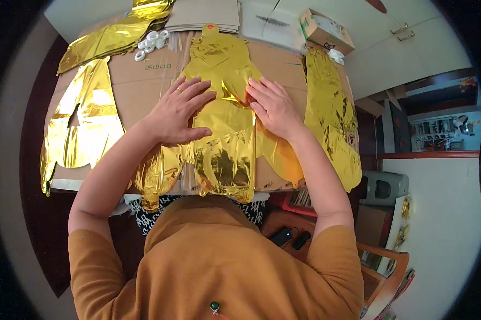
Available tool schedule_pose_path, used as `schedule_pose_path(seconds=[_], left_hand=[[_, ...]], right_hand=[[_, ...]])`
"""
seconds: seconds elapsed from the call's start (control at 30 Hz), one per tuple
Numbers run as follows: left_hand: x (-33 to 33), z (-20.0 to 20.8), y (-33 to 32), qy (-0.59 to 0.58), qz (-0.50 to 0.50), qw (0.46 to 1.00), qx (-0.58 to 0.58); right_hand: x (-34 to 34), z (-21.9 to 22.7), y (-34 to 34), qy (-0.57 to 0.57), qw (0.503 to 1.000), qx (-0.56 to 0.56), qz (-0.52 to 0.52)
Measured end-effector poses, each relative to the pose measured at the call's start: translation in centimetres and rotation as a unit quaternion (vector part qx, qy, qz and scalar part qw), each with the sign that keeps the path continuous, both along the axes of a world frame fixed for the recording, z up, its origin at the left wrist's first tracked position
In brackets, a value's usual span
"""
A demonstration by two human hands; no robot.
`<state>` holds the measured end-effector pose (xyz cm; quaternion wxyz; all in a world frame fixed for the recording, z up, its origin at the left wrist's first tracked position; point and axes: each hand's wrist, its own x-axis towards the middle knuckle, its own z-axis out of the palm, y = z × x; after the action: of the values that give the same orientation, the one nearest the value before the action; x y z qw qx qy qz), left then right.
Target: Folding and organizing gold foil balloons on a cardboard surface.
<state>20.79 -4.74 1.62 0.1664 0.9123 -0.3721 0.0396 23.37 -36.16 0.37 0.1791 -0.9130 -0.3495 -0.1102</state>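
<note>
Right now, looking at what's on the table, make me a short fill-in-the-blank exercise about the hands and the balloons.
1. Both hands, the left hand and the right hand, press flat on a deflated foil balloon coloured ____.
2. The balloons lie on a sheet of brown ____ covering the table.
3. A ring shows on a finger of the ____ hand.
4. The small white tape rolls sit on the person's ____ side.

Missing words: gold; cardboard; left; left

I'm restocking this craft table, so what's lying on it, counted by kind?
Gold foil balloons, flat: 4 (under the left hand and right hand; far left; top left; right)
White tape rolls, cluster: 1
Small cardboard box: 1
Cardboard sheet stack: 1
Total: 7
</note>
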Motion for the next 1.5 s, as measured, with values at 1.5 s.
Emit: schedule_pose_path(seconds=[1.5], left_hand=[[9.8,-1.9,-1.6,-0.015,0.253,0.961,-0.109]], right_hand=[[-0.7,-0.3,0.0,0.031,0.999,-0.013,0.011]])
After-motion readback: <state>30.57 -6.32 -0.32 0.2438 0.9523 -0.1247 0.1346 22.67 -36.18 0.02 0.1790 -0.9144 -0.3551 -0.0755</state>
